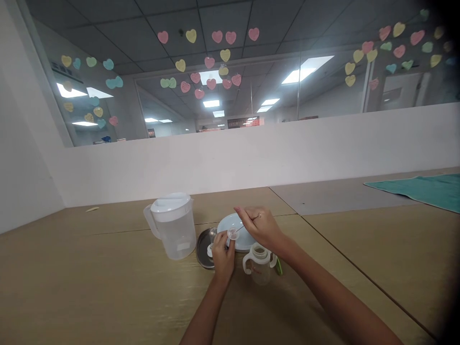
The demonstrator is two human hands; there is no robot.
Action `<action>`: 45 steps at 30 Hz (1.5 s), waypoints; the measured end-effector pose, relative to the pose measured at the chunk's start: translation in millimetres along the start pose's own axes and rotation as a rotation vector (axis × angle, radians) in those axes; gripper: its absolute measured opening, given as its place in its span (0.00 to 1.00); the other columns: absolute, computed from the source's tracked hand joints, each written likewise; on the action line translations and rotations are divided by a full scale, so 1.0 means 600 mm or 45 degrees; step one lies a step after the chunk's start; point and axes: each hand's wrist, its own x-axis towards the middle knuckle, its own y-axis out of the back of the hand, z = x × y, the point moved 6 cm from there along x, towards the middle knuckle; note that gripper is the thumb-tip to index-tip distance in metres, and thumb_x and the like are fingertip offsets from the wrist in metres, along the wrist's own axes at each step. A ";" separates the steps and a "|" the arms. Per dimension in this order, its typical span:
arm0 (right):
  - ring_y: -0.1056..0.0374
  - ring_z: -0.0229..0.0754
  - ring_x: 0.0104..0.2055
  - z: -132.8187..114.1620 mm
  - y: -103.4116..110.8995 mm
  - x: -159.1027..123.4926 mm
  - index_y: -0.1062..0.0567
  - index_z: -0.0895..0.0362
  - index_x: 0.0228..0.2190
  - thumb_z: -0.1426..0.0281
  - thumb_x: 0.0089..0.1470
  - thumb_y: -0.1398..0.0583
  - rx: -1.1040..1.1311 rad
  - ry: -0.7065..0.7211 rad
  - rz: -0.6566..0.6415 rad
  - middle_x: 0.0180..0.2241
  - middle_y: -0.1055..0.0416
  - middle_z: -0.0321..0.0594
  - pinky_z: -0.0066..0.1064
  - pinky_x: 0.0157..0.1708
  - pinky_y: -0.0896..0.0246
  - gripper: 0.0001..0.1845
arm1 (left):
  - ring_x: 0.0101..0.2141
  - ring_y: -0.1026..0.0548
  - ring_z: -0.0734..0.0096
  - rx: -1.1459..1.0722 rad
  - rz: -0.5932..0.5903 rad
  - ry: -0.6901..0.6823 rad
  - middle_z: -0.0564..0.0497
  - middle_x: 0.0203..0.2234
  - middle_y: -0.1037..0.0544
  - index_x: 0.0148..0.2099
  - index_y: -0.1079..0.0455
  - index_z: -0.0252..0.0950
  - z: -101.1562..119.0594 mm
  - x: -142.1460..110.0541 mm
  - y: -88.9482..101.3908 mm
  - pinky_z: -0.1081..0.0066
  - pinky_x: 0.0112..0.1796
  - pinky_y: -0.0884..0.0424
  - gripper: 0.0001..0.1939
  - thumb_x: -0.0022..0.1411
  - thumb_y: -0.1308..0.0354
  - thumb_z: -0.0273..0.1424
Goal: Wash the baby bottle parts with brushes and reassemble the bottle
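Note:
My left hand [223,256] pinches a small translucent round piece [233,233], which looks like a bottle nipple seen from its open side. My right hand [264,227] is closed around a thin wire-like stick [241,228], its tip reaching to the round piece. A small loop shows at the stick's other end, by my fingers. Just below my right hand stands an open clear baby bottle [260,270] with two white handles. Behind both hands lies a pale blue-white basin [230,221]. Left of my left hand, a metal dish [202,258] holds a clear-and-white bottle part [210,250], partly hidden by my fingers.
A lidded translucent pitcher [178,235] stands to the left on the wooden table [125,287]. Something green [279,267] lies beside the bottle's right handle. A teal cloth [427,189] is at the far right. A white wall [215,163] with a window rises behind.

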 end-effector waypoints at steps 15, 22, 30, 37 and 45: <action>0.50 0.31 0.18 0.011 -0.026 -0.005 0.37 0.57 0.15 0.61 0.61 0.56 -0.117 0.107 -0.001 0.14 0.42 0.34 0.27 0.22 0.58 0.27 | 0.40 0.30 0.68 0.039 -0.025 -0.062 0.48 0.37 0.26 0.40 0.29 0.38 0.008 -0.001 -0.003 0.69 0.43 0.35 0.13 0.62 0.53 0.37; 0.49 0.31 0.18 0.017 -0.028 -0.003 0.43 0.57 0.12 0.59 0.59 0.54 0.186 -0.039 -0.049 0.13 0.46 0.32 0.25 0.22 0.55 0.27 | 0.40 0.29 0.68 -0.026 -0.038 -0.015 0.48 0.37 0.25 0.41 0.30 0.36 0.007 0.001 -0.001 0.70 0.42 0.35 0.14 0.63 0.55 0.36; 0.48 0.30 0.18 0.018 -0.020 -0.002 0.42 0.57 0.13 0.60 0.60 0.55 0.178 0.014 -0.001 0.14 0.44 0.32 0.25 0.23 0.54 0.27 | 0.41 0.28 0.66 -0.127 -0.086 0.093 0.46 0.40 0.25 0.45 0.31 0.35 -0.009 -0.004 -0.010 0.72 0.41 0.35 0.17 0.64 0.57 0.36; 0.51 0.30 0.17 0.005 -0.019 -0.006 0.35 0.59 0.16 0.65 0.62 0.57 -0.252 0.245 0.009 0.14 0.45 0.32 0.25 0.21 0.57 0.26 | 0.38 0.28 0.65 -0.119 -0.069 0.129 0.45 0.37 0.25 0.43 0.31 0.33 -0.013 -0.004 -0.009 0.70 0.38 0.36 0.17 0.64 0.57 0.37; 0.48 0.31 0.17 0.007 -0.027 -0.004 0.34 0.59 0.16 0.66 0.62 0.55 -0.448 0.175 -0.111 0.14 0.40 0.33 0.26 0.21 0.58 0.26 | 0.36 0.30 0.68 -0.099 -0.050 0.103 0.48 0.35 0.25 0.43 0.31 0.34 -0.003 -0.001 -0.005 0.72 0.38 0.37 0.16 0.64 0.56 0.37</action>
